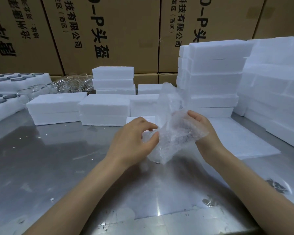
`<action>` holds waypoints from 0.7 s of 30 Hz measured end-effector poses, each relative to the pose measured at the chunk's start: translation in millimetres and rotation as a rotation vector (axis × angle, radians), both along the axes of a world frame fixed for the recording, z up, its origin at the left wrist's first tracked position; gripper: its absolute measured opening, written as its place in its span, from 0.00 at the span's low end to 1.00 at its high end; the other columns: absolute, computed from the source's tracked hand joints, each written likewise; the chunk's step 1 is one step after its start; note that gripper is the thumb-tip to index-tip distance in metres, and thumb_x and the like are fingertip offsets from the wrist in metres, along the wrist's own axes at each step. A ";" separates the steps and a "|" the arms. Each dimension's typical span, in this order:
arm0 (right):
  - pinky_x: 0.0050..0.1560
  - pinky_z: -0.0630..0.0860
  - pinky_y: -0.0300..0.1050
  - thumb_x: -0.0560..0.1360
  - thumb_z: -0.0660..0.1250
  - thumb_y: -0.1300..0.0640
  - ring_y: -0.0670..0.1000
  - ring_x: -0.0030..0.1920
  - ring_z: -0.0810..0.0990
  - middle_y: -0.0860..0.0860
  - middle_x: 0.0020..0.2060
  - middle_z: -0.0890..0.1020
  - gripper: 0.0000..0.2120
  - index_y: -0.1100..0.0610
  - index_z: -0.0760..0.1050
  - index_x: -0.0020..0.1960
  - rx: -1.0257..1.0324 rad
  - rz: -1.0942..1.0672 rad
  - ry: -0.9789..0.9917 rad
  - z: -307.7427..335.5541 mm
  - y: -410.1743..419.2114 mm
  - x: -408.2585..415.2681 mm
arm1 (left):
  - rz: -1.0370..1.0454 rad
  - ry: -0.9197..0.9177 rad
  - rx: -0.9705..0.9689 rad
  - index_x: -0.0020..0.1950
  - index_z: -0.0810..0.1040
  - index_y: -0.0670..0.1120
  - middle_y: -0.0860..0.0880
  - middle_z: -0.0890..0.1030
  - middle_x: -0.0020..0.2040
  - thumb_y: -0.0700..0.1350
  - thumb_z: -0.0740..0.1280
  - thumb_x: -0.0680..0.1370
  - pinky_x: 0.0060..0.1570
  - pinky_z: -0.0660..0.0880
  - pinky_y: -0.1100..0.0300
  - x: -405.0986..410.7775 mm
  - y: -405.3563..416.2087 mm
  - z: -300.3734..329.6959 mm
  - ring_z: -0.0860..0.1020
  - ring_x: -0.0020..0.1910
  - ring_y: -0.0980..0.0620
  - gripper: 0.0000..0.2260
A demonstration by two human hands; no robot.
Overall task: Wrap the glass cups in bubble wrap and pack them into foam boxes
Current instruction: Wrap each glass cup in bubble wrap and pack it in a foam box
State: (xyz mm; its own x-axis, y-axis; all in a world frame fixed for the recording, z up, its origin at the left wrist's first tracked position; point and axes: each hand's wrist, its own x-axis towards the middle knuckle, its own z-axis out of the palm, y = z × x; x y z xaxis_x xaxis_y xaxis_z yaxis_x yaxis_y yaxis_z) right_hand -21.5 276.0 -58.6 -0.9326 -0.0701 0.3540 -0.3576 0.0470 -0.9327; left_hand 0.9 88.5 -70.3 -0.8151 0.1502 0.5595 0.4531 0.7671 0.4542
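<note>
A clear bundle of bubble wrap hangs above the steel table between my two hands; a loose flap of it stands up toward the foam boxes. A glass cup seems to lie inside, but the wrap blurs it. My left hand pinches the wrap's left edge between thumb and curled fingers. My right hand cups the bundle from the right and below, fingers curled around it. Bare glass cups stand at the back left.
White foam boxes lie in a row across the table's middle and rise in tall stacks at the right. Foam trays with round holes sit far left. A flat foam sheet lies at the right. Cardboard cartons wall the back.
</note>
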 end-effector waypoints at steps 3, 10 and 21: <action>0.38 0.75 0.35 0.76 0.64 0.58 0.42 0.36 0.80 0.43 0.34 0.83 0.14 0.48 0.82 0.36 -0.007 0.016 -0.016 0.9 3.1 0.2 | -0.208 -0.152 0.077 0.60 0.80 0.53 0.60 0.79 0.56 0.59 0.58 0.73 0.57 0.70 0.62 0.4 -2.3 1.1 0.75 0.55 0.62 0.21; 0.32 0.72 0.31 0.72 0.63 0.62 0.42 0.33 0.79 0.46 0.34 0.82 0.09 0.57 0.82 0.45 0.020 0.183 -0.052 3.7 2.9 -0.6 | -0.390 -0.265 0.246 0.56 0.70 0.73 0.71 0.77 0.53 0.57 0.72 0.67 0.48 0.70 0.76 0.0 -0.7 1.4 0.76 0.53 0.68 0.21; 0.54 0.76 0.36 0.74 0.71 0.55 0.44 0.54 0.82 0.46 0.51 0.85 0.11 0.51 0.81 0.56 0.253 0.375 -0.029 -1.9 -4.2 8.1 | -0.247 -0.220 0.575 0.39 0.81 0.65 0.62 0.84 0.39 0.54 0.78 0.60 0.36 0.74 0.71 -18.0 -0.5 -5.4 0.81 0.40 0.65 0.12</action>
State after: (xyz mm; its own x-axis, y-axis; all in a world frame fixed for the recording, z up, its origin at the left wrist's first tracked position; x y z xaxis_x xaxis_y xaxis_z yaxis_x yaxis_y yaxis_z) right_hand -13.4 271.9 -60.5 -0.8354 -0.4862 0.2565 -0.3677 0.1472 -0.9182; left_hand -17.1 88.1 -75.6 -0.8995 0.0742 0.4305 0.4342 0.2601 0.8624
